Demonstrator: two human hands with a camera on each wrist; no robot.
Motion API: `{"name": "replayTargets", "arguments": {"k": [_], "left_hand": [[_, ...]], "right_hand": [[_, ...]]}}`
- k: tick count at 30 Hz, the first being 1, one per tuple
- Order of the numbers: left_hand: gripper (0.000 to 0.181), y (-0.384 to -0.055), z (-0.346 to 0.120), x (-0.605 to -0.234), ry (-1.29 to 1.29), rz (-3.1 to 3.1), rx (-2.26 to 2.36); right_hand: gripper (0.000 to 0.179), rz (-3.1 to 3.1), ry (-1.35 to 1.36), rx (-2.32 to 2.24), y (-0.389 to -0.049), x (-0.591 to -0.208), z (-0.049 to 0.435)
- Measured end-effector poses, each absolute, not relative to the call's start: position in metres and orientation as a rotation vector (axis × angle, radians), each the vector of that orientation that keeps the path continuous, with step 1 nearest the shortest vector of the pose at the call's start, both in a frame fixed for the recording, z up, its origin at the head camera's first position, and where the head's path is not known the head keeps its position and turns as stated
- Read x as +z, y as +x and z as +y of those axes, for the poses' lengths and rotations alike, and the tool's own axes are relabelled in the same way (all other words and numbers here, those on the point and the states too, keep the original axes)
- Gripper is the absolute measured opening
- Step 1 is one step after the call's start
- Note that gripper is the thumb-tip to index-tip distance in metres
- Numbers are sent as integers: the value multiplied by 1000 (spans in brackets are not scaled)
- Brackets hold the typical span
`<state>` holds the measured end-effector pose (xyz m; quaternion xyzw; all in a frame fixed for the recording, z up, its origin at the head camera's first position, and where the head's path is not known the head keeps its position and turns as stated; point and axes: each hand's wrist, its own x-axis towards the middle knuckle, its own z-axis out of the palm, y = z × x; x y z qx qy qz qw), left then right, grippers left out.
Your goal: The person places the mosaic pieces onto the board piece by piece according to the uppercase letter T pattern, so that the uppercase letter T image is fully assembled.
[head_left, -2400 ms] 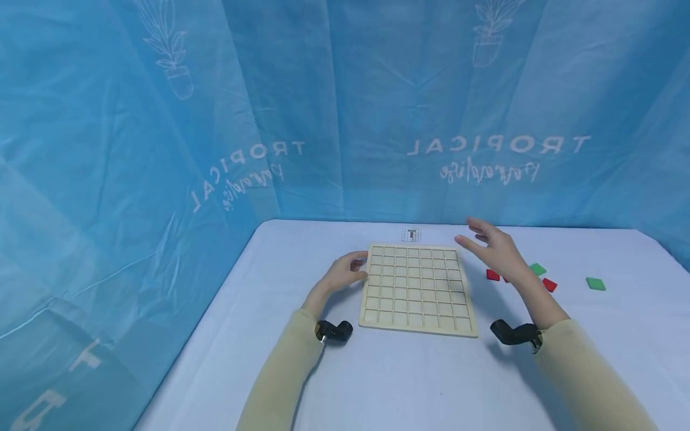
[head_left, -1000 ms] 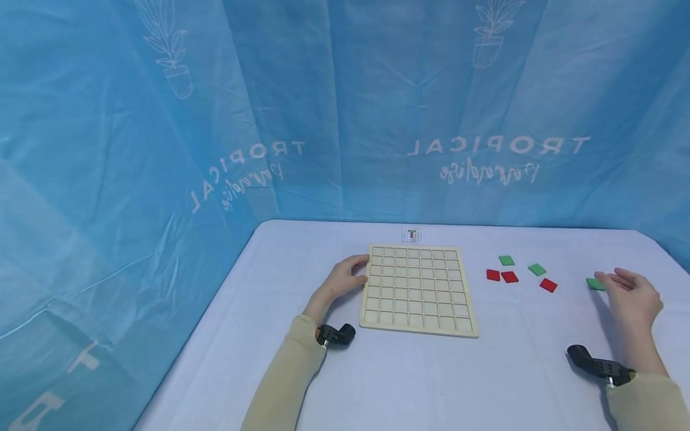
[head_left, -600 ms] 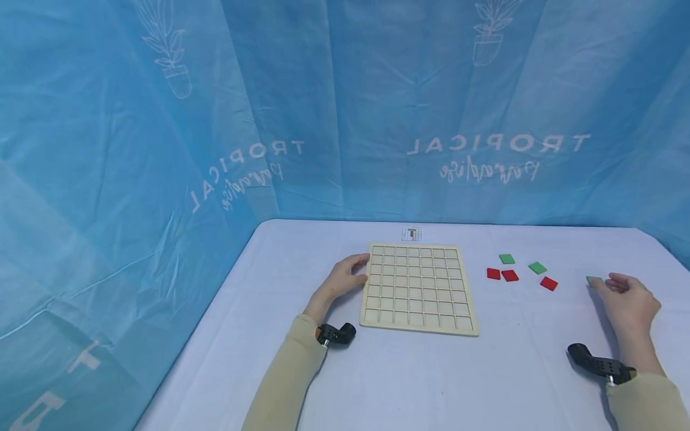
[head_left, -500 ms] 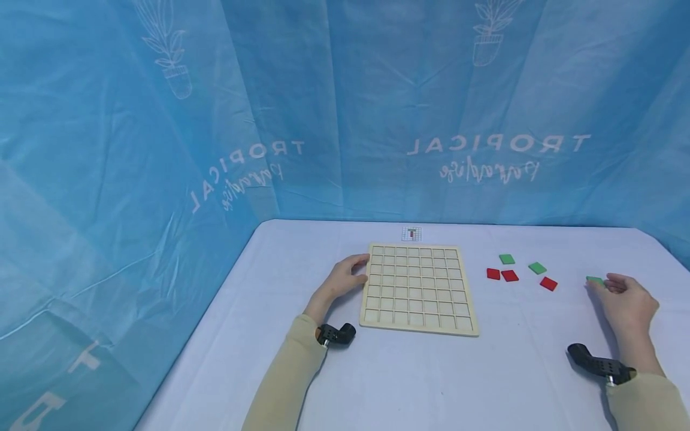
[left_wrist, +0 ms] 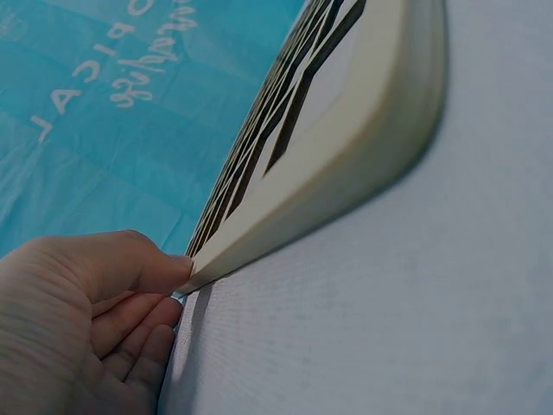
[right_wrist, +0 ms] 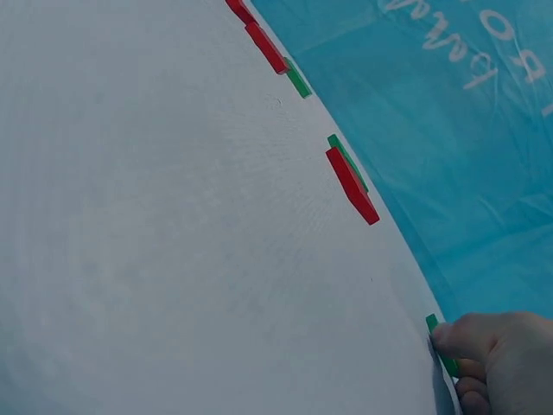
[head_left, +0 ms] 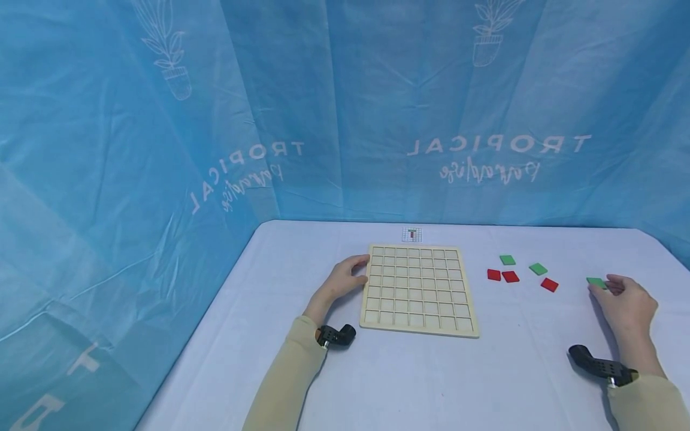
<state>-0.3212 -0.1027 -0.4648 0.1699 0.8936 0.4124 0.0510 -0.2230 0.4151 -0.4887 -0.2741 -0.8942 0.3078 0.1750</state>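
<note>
A light wooden grid board (head_left: 417,290) lies flat on the table. My left hand (head_left: 342,278) rests against its left edge, thumb and forefinger spread apart along that side. In the left wrist view the left thumb (left_wrist: 160,266) touches the board's rim, with the other fingers loosely bent beneath. Far to the right, my right hand (head_left: 628,305) pinches a green square tile (head_left: 595,281) at the table's surface. The right wrist view shows the right thumb (right_wrist: 462,335) over that tile, and the fingertips on its other side are partly hidden.
Between board and right hand lie red tiles (head_left: 510,276) and green tiles (head_left: 538,269). A small printed card (head_left: 412,234) with a coloured pattern sits behind the board. Blue printed curtains (head_left: 377,120) stand along the white table's (head_left: 388,383) back and left sides.
My right hand has travelled from above the board's right side to the far-right green tile, and its thumb and fingers have settled around it. The left hand stays at the board's edge.
</note>
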Motion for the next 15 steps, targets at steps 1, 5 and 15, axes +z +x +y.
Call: {"name": "replayTargets", "arguments": {"k": [1,5,15], "left_hand": [[55,-321,-103,-465,514,2721,1250],[55,-322,-103,-465,522,2718,1266],[54,-322,-103,-466,528,2715,1280]], "right_hand": [[51,-2535,-774,869,-223,-489,415],[50,-2524,-760,881,-224,-484,414],[52,-2483,-620,995,-229,-441,403]]}}
